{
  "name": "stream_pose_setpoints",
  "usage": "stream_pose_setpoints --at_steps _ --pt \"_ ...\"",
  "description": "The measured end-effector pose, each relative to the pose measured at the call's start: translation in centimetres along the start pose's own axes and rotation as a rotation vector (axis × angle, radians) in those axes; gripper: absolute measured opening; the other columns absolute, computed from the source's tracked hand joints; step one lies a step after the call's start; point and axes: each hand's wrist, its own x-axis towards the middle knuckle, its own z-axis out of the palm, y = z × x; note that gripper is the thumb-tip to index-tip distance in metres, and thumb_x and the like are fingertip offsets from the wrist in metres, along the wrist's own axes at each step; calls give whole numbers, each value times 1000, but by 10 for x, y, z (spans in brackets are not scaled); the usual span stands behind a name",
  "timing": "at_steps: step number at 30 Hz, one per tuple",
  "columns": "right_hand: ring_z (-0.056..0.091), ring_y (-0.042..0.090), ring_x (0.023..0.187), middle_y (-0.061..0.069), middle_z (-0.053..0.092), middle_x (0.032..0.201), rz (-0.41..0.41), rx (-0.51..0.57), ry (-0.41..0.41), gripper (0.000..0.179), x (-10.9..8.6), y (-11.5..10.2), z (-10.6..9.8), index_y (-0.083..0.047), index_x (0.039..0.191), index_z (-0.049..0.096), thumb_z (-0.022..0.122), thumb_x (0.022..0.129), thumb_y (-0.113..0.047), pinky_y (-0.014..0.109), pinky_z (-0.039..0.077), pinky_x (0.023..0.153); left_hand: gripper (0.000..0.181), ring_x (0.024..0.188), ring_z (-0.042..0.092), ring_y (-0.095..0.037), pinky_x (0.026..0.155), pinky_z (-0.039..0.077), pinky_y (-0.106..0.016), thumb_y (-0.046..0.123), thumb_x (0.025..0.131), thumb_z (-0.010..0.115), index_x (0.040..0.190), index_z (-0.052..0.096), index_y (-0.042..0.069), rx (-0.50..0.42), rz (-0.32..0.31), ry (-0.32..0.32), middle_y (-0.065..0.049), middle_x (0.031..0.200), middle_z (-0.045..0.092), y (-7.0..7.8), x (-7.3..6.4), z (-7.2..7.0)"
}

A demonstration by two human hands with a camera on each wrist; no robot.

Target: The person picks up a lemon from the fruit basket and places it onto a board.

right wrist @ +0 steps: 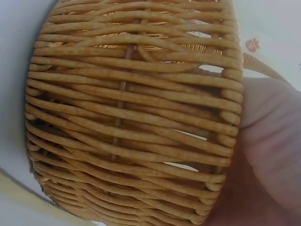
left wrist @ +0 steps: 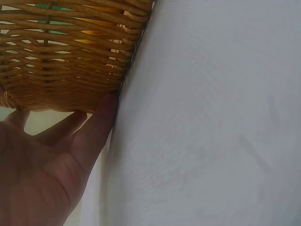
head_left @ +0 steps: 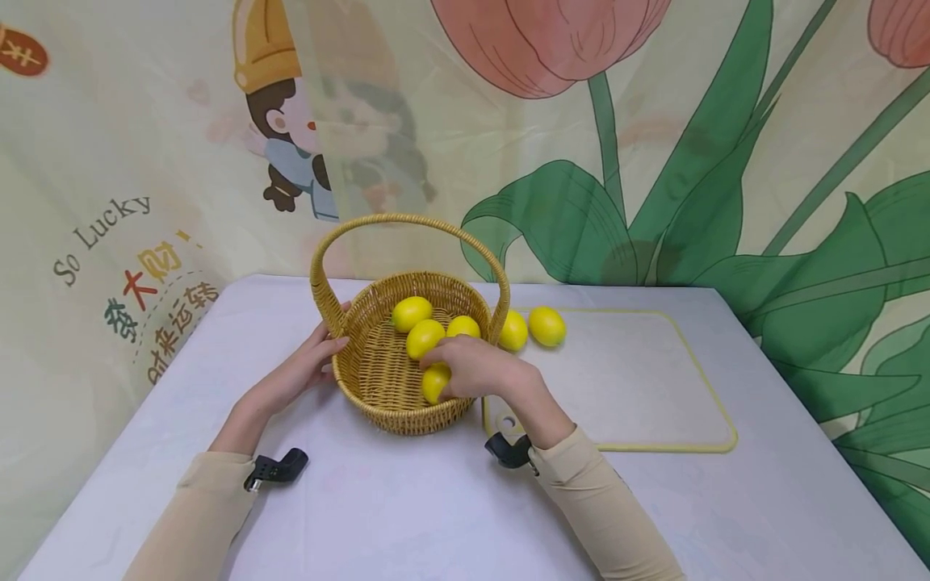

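A round wicker basket (head_left: 374,379) with a tall arched handle (head_left: 408,218) stands upright on the table. My left hand (head_left: 316,355) holds its left side near the handle's base. In the left wrist view, fingers (left wrist: 99,125) of that hand press the woven outer wall. My right hand (head_left: 475,367) reaches over the near right rim and grips a lemon (head_left: 434,382) low inside the basket. Other lemons (head_left: 425,339) lie farther back in it. In the right wrist view, the basket wall (right wrist: 127,108) hides the fingertips and the lemon.
To the right of the basket lies a white board (head_left: 617,387) with a yellow edge. Two lemons (head_left: 547,326) rest on its far left part, close by the basket. A white cloth (head_left: 378,508) covers the table, and a printed curtain (head_left: 450,145) hangs behind.
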Motion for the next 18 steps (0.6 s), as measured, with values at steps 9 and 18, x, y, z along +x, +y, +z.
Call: stream_pose_setpoints --at_steps 9,18 --pt "56 14 95 -8 65 107 7 -1 -26 46 2 0 0 -25 122 68 63 86 3 29 48 88 66 149 25 -45 114 32 -64 49 105 38 157 -1 46 -14 30 -20 -11 168 3 -1 -1 0" --pt "57 12 97 -10 65 111 -27 5 -10 40 8 5 4 -28 126 65 73 87 -17 29 48 89 67 148 22 -48 113 27 -69 48 105 39 157 -3 46 -1 4 0 -8 169 2 0 1 -1"
